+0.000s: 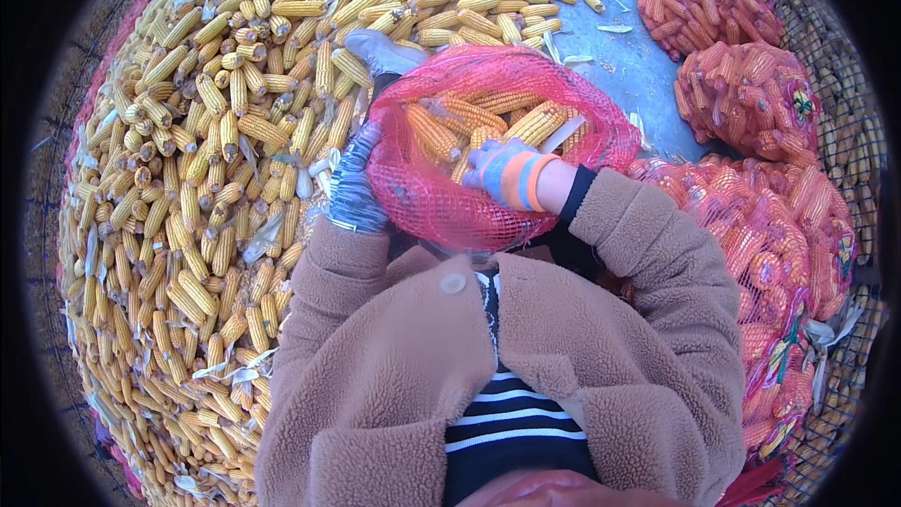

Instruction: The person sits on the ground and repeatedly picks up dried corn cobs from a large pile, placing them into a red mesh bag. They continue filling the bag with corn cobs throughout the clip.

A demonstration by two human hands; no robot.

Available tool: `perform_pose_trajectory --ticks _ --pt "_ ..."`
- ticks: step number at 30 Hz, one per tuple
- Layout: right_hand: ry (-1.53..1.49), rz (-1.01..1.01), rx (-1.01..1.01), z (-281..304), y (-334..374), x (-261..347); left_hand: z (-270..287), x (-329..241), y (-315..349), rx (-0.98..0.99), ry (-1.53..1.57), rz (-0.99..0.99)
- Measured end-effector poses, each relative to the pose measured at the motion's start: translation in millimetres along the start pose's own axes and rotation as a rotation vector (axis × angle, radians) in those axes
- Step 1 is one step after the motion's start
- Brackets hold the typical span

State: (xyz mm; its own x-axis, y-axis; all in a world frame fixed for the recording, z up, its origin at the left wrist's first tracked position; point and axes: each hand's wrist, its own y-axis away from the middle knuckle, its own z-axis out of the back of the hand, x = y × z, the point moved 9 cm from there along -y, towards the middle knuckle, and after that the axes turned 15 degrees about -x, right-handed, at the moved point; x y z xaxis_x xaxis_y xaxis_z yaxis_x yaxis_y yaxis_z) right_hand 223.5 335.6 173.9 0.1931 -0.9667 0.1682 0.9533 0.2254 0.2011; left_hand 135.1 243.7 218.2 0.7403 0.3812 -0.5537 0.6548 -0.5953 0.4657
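An open red mesh bag (427, 197) stands in front of me with several yellow corn cobs (540, 122) inside. My left hand (355, 188), in a dark grey-blue knit glove, is closed on the bag's left side near its rim. Inside the mouth, my right hand (511, 174) wears a blue-grey glove with orange bands. Its fingers are bent over a cob at the near side of the bag, and that cob is mostly hidden under them. A pale husk strip (563, 134) lies among the cobs on the right.
A large heap of loose corn cobs (216, 178) covers the left and far side. Filled red mesh bags (746, 99) line the right, beside wire netting (835, 94) with corn behind it. A grey shoe (385, 52) sits beyond the bag, near blue-grey floor (624, 52) with husk scraps.
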Motion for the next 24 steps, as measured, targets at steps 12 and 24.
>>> perform_pose_trajectory --ticks 12,24 --pt "0.309 0.056 -0.002 -11 -17 -12 9 -2 -12 0.017 0.054 0.003" --pt "0.464 0.238 -0.260 6 -22 -25 13 -8 -10 0.000 0.057 -0.032"
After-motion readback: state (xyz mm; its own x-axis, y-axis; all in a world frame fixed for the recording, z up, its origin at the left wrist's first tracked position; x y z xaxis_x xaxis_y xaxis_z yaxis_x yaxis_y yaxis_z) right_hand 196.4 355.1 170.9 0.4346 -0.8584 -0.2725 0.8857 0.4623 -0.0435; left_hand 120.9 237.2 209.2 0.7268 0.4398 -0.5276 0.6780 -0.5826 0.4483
